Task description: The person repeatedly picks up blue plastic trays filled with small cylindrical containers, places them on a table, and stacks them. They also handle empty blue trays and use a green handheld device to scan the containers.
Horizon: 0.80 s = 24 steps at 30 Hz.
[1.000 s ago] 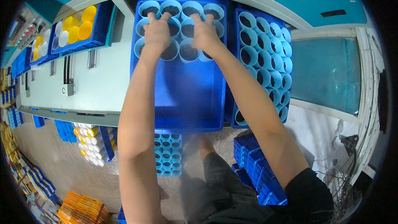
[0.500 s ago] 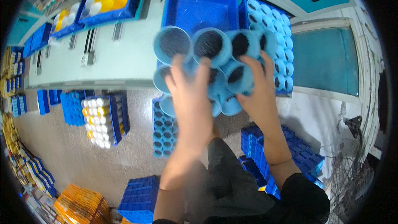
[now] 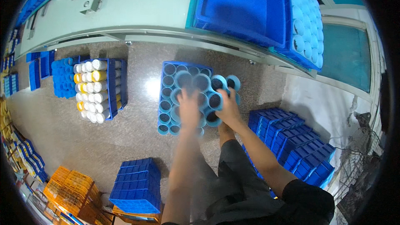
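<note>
Between my two hands hangs a cluster of several light blue cups [image 3: 216, 101], mouths up and dark inside. My left hand [image 3: 188, 107], smeared by motion, grips the cluster's left part with its fingers hooked at the cup rims. On the right side, my right hand [image 3: 228, 109] clasps the cups, fingertips over a rim. Below the cluster, a blue crate [image 3: 160, 84] on the floor holds more such cups [image 3: 165, 107] in rows. The cluster hides much of that crate, and I cannot tell whether they touch.
On the bench [image 3: 158, 6], a blue crate [image 3: 237, 12] stands beside a crate of light blue cups [image 3: 308, 25]. Stacked white and yellow cups [image 3: 93, 87] stand on the floor at left. Stacks of blue crates [image 3: 287, 141] [image 3: 137, 183] and orange crates [image 3: 73, 187] are nearer.
Both hands have carried the cup cluster from the bench's front edge down over the floor crate. The view has tilted downward, and the bench sits higher in it.
</note>
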### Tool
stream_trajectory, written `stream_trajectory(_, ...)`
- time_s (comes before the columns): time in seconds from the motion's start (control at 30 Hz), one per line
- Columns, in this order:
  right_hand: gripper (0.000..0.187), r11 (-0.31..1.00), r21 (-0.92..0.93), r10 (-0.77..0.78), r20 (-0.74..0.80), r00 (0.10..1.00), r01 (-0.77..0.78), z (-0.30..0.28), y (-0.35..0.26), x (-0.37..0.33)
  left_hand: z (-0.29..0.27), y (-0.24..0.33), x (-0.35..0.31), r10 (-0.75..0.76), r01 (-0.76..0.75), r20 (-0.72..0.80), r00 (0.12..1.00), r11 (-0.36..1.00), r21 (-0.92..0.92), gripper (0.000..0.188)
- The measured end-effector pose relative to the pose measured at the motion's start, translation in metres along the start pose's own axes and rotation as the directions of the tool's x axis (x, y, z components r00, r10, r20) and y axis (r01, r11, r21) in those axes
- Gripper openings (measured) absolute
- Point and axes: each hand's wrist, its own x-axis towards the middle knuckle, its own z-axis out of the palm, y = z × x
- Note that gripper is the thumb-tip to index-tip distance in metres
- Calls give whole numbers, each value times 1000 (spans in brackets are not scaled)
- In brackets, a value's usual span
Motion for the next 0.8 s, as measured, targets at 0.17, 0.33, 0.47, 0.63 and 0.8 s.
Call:
stream_trajectory(0.17, 85, 997, 5, 82, -11, 997, -82, 108, 34, 77, 51, -92, 58, -13, 13, -17, 1000, 999, 33, 72)
stream_trajectory(0.33, 85, 985, 63, 159, 61, 985, -163, 129, 56, 91, 68, -135, 81, -62, 63, -16, 998, 995, 83, 86)
stream_trajectory(0.47, 89, 1000, -19, 19, 130, 991, -16, 128, 53, 101, 80, -141, 94, -135, 129, 62, 989, 987, 96, 103)
stream_trajectory(0.63, 89, 991, -131, 11, 248, 969, 22, 106, 44, 108, 77, -89, 91, -151, 134, 82, 985, 973, 188, 98)
stream_trajectory(0.8, 74, 997, 63, -55, 308, 950, 37, -32, 45, 69, 26, 83, 74, -22, 31, 140, 990, 997, -64, 57)
